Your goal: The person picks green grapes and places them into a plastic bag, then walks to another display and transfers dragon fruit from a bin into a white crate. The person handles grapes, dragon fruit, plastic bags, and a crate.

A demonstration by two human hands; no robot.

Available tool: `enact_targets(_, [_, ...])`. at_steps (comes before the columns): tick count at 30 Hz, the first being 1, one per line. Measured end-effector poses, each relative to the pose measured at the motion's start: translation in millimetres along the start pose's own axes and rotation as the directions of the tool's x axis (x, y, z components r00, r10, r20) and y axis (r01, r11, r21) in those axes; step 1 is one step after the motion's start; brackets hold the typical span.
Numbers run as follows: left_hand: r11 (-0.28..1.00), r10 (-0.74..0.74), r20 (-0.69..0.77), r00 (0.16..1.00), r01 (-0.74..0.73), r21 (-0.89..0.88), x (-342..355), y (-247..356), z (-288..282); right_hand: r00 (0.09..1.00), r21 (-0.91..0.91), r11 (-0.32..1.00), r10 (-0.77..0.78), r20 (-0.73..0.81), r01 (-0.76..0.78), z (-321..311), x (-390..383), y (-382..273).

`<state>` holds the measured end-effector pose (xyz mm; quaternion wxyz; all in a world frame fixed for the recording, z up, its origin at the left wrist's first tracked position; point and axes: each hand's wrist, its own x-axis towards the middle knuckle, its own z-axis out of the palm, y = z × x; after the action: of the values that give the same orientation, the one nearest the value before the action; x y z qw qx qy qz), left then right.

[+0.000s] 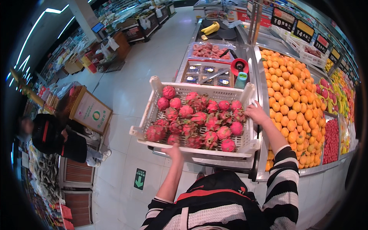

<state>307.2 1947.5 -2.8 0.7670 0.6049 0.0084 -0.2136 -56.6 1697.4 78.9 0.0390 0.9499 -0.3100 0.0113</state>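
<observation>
A white plastic crate point(199, 89) full of pink dragon fruit point(199, 117) is in front of me, slightly tilted. My left hand point(175, 154) is closed on the crate's near edge, its fingers partly hidden by the wall. At the right end my right hand point(256, 113) grips the rim, with the fingertips curled over the top. The crate overlaps the near end of a metal display counter point(251, 73), and I cannot tell whether it rests there or is borne by my hands alone.
Beyond the crate are packed fruit boxes point(207, 73), a red megaphone point(239, 67), a green-lidded container point(241, 80), and bananas point(211, 28). Heaped oranges point(291, 103) fill the stand on the right. A person in dark clothes point(57, 138) stands at the left beside a boxed display point(91, 111).
</observation>
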Motion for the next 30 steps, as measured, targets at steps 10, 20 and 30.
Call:
enact_targets(10, [0.951,-0.003,0.100,0.995,-0.028,0.307,-24,-26,7,0.996,0.080,0.995,0.052,0.077,-0.059,5,-5,0])
enact_targets(20, [0.866,0.151,0.247,0.957,-0.249,0.434,-74,-45,-135,0.760,0.611,0.678,0.624,-0.183,-0.409,-17,-121,-116])
enact_targets(30, [0.124,-0.746,0.250,0.617,-0.239,0.963,-31,-177,-332,0.814,0.244,0.862,0.502,-0.291,-0.445,-9,-149,-219])
